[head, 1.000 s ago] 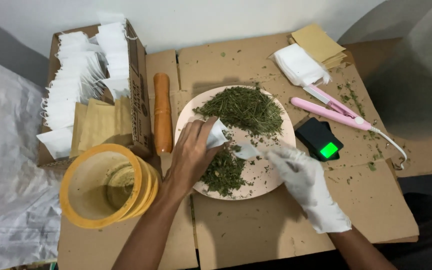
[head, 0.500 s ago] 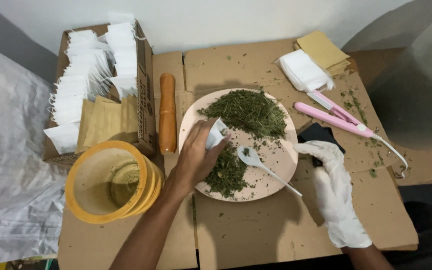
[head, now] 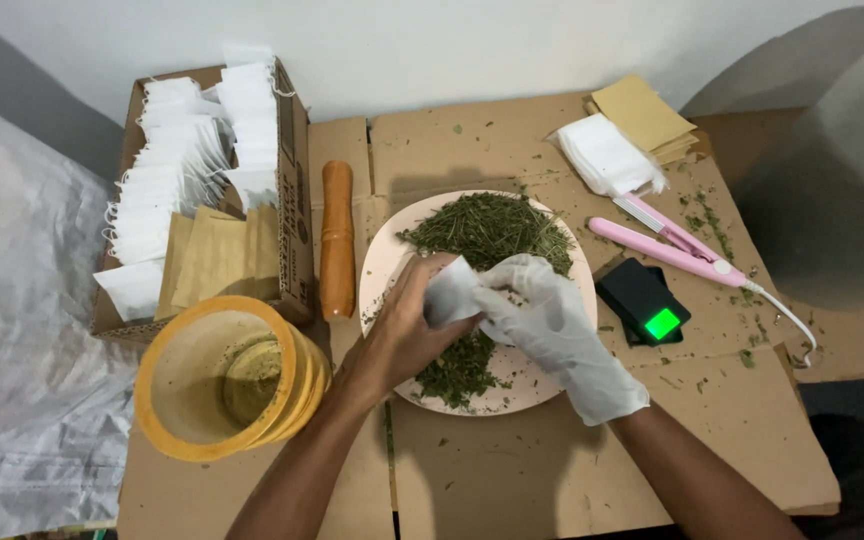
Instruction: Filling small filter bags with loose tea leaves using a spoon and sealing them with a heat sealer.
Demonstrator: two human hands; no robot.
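Over the plate (head: pixel 562 375), left hand (head: pixel 402 330) and gloved right hand (head: pixel 542 320) pinch 1 white sachet (head: pixel 450 292) between them.

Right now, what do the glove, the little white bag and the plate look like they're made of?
The glove on the right hand looks like thin white fabric or latex: matte and wrinkled. The white bag, pinched by the left hand, seems to be soft filter paper or mesh, creased and limp. The plate looks like smooth pale plastic or ceramic; which one is unclear.

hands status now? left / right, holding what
Left hand: closed on a small white paper bag above the pink plate of dried green herbs.
Right hand, in a white glove: fingers pinching the same bag.
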